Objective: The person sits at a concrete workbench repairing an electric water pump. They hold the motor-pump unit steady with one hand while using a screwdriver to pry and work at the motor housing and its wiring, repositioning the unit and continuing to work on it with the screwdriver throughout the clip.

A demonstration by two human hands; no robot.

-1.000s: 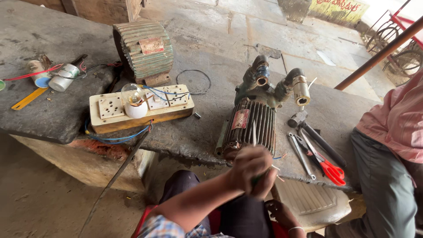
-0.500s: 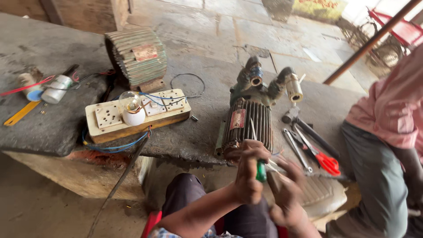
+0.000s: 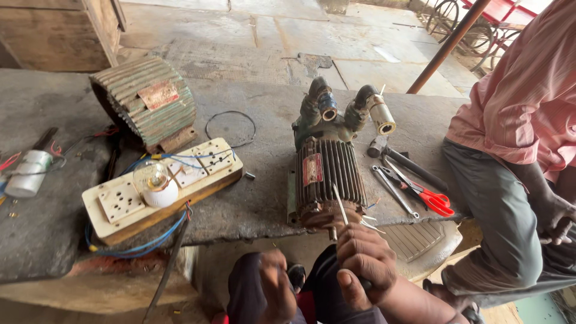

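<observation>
A ribbed electric pump motor [image 3: 327,174] with a red plate lies on the stone bench, its shaft end toward me. My right hand [image 3: 366,261] is shut on a screwdriver [image 3: 340,205]; the thin metal shaft slants up over the motor's near end. My left hand [image 3: 273,291] rests lower, on my dark-trousered thigh, fingers curled with nothing visible in them. Loose wire ends stick out beside the motor's near end.
A green ribbed motor housing [image 3: 147,102], a wooden switchboard [image 3: 120,204] with a bulb [image 3: 153,183], and a white cylinder [image 3: 27,174] lie to the left. A spanner [image 3: 393,189] and red-handled pliers [image 3: 429,198] lie right of the motor. A person in a pink shirt [image 3: 528,102] sits at right.
My left hand has dropped away from the motor's end to my thigh. My right hand keeps the screwdriver at the motor. The view has moved closer.
</observation>
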